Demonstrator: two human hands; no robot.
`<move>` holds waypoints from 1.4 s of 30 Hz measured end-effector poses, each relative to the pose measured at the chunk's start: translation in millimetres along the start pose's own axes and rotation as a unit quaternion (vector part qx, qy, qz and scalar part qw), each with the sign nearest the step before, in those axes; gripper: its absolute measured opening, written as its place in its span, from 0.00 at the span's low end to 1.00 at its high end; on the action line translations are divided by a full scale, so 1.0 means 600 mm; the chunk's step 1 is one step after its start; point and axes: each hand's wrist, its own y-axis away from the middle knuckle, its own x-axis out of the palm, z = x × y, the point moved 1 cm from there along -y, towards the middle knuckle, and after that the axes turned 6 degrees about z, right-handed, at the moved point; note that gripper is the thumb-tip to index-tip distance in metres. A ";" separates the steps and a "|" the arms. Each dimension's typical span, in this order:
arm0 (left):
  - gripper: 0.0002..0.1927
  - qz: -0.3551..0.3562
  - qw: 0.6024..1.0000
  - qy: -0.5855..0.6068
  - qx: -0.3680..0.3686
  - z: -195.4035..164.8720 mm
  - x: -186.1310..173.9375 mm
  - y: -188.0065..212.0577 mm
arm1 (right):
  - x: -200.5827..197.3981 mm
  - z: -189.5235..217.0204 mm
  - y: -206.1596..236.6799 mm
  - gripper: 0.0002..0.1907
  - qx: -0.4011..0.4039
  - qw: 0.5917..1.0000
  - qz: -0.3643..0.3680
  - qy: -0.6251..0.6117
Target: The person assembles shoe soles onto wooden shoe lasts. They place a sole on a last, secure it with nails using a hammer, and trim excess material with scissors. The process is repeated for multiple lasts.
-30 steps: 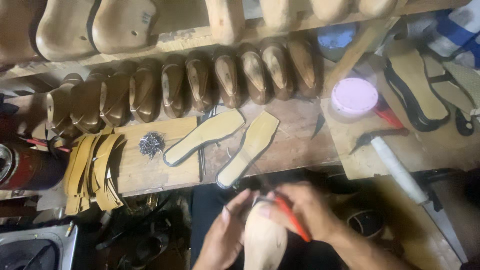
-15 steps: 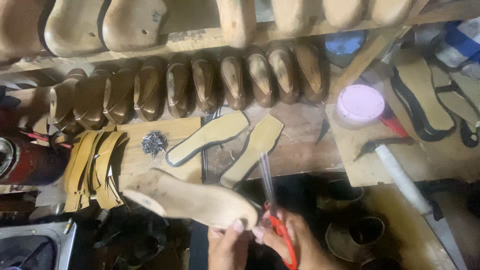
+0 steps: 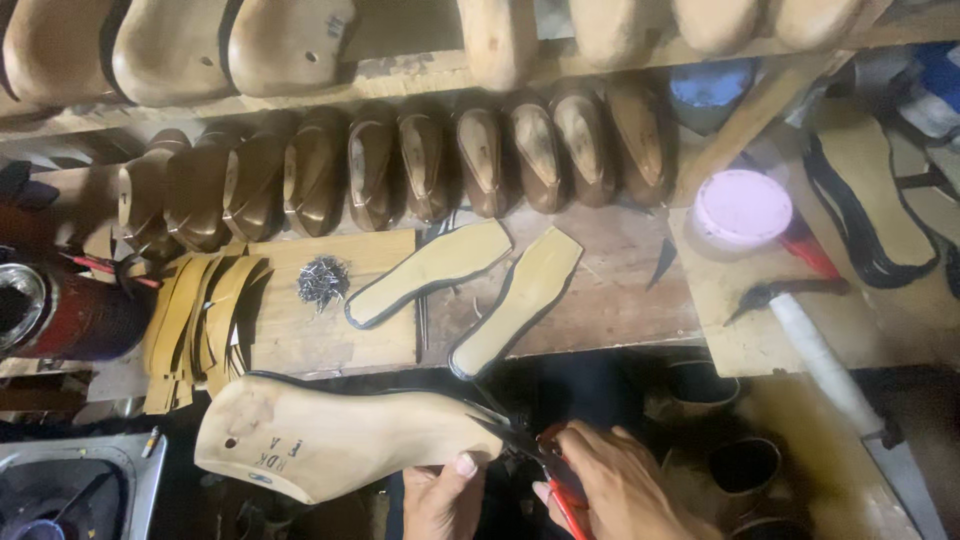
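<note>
My left hand (image 3: 442,497) grips the toe end of a pale wooden shoe last (image 3: 330,440), held sideways low in front of me with a dark-edged insole along its upper side. My right hand (image 3: 610,490) is closed on red-handled scissors (image 3: 530,450), whose dark blades point left and touch the toe of the last. Two tan insoles (image 3: 470,285) with dark edges lie on the bench above my hands.
A row of brown wooden lasts (image 3: 400,170) lines the bench back, paler lasts on the shelf above. A pile of small tacks (image 3: 322,280) sits on a board beside leather strips (image 3: 200,320). A pink-lidded tub (image 3: 742,206), a hammer (image 3: 810,340) and a red can (image 3: 60,310) stand nearby.
The last has turned from upright to lying sideways and shifted left. My right hand with the scissors has moved to the last's toe end.
</note>
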 end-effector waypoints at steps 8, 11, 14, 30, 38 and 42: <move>0.27 0.028 0.999 0.001 0.030 0.002 -0.008 0.006 | -0.003 0.009 0.005 0.23 -0.027 1.000 -0.010 -0.006; 0.24 0.046 0.998 -0.003 0.051 0.002 -0.010 0.005 | -0.004 0.011 0.005 0.22 -0.021 1.000 0.015 0.002; 0.25 0.030 0.999 -0.002 0.032 0.002 -0.009 0.009 | -0.007 0.016 0.007 0.22 -0.001 0.999 0.042 -0.012; 0.21 0.069 0.997 -0.034 -0.005 0.017 -0.077 0.043 | -0.017 0.016 0.019 0.09 -0.003 0.997 0.006 -0.074; 0.23 0.087 0.995 -0.050 -0.027 0.031 -0.152 0.061 | -0.008 -0.012 0.022 0.09 -0.095 0.991 0.003 -0.098; 0.22 0.082 0.994 -0.068 -0.037 0.024 -0.156 0.061 | -0.002 -0.013 0.023 0.07 -0.034 0.986 0.001 -0.161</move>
